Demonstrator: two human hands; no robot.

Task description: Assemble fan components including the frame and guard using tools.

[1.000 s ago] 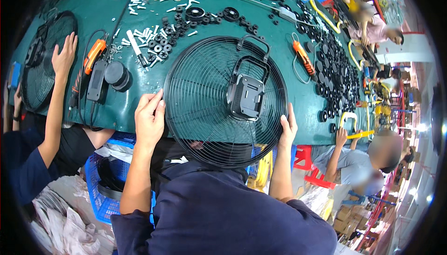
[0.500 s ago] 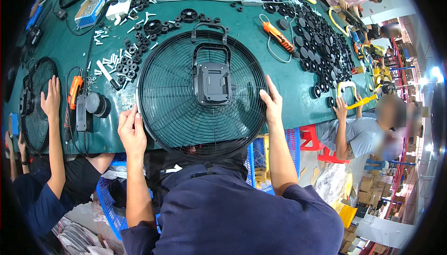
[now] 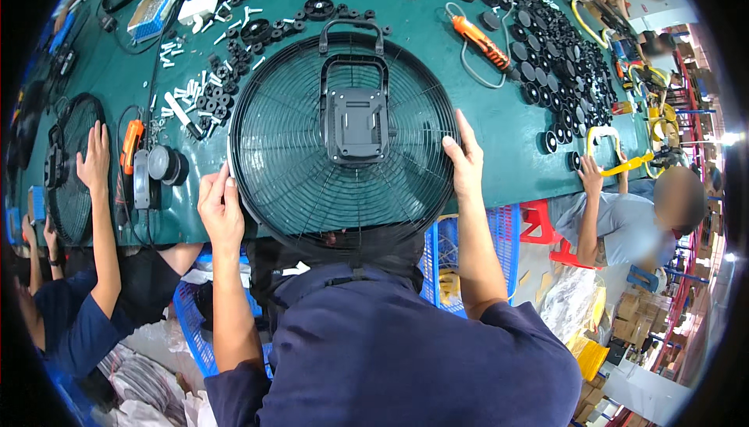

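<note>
A round black fan [image 3: 357,127] with a wire grille lies in front of me on the green table, its near edge at my body. A dark box-shaped housing sits at its middle, and a carrying handle [image 3: 353,26] rises at its far edge. My left hand [image 3: 221,207] pinches the left rim between thumb and fingers. At the right rim, my right hand [image 3: 466,160] grips with its thumb over the grille side and its fingers along the outside.
An orange electric screwdriver [image 3: 480,40] lies beyond the fan to the right, near many black wheels [image 3: 538,76]. White screws [image 3: 195,88] and black knobs are scattered at left. Another orange screwdriver [image 3: 131,146] lies nearer. A co-worker's hand [image 3: 94,163] rests at another fan [image 3: 74,185].
The whole view has shifted slightly, with the table's things higher in the picture and those at right farther right. Both hands stay on the fan's rim.
</note>
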